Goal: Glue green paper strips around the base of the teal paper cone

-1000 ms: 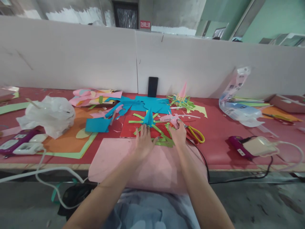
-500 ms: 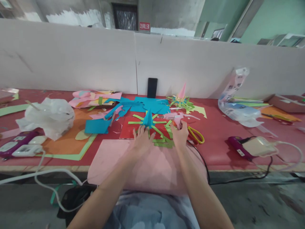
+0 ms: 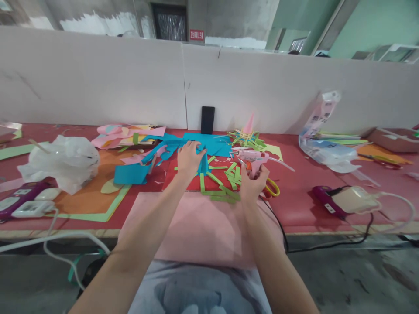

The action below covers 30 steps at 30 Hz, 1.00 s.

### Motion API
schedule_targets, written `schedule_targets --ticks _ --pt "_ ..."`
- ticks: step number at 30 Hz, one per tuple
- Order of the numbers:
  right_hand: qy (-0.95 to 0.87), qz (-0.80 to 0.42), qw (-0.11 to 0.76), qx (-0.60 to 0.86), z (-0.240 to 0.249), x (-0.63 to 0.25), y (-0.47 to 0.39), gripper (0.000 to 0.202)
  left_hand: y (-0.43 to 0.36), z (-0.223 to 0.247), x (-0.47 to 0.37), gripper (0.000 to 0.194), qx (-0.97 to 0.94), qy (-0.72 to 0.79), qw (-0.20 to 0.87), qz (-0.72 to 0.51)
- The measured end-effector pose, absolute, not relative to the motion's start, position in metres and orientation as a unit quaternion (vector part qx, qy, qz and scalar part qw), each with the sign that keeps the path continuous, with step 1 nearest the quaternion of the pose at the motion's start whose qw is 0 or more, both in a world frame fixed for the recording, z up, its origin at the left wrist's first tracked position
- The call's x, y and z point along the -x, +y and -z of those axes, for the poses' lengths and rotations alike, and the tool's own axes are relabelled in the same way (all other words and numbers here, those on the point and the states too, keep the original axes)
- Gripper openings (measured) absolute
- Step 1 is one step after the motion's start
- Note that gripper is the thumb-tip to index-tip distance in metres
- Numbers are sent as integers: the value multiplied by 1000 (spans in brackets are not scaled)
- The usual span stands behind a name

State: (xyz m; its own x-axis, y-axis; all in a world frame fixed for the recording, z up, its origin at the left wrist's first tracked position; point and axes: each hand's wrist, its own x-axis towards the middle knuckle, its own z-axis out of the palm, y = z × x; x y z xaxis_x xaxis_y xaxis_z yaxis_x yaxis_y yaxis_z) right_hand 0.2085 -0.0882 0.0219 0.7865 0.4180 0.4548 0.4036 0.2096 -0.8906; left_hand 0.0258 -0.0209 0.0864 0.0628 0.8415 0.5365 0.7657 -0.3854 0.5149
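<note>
1. I saw the left hand (image 3: 188,160) shift from the near side of the blue cone (image 3: 203,165) to its upper left; I couldn't tell whether it pinched anything.
2. The right hand (image 3: 252,186) gripped the pink glue gun (image 3: 252,155), its nozzle now drawn farther from the cone.
3. The cone stood over the red sheet (image 3: 172,179), its near green strips (image 3: 214,178) uncovered.
</note>
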Motion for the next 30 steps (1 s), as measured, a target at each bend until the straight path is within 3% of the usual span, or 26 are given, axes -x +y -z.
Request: schedule_targets --ticks 14,30 --pt "-325 -15 703 633 -24 -208 -89 54 4 -84 -27 21 -751 563 58 -340" --pt "-320 -38 708 628 -21 -209 -87 54 8 -120 -7 25 -729 507 140 -437"
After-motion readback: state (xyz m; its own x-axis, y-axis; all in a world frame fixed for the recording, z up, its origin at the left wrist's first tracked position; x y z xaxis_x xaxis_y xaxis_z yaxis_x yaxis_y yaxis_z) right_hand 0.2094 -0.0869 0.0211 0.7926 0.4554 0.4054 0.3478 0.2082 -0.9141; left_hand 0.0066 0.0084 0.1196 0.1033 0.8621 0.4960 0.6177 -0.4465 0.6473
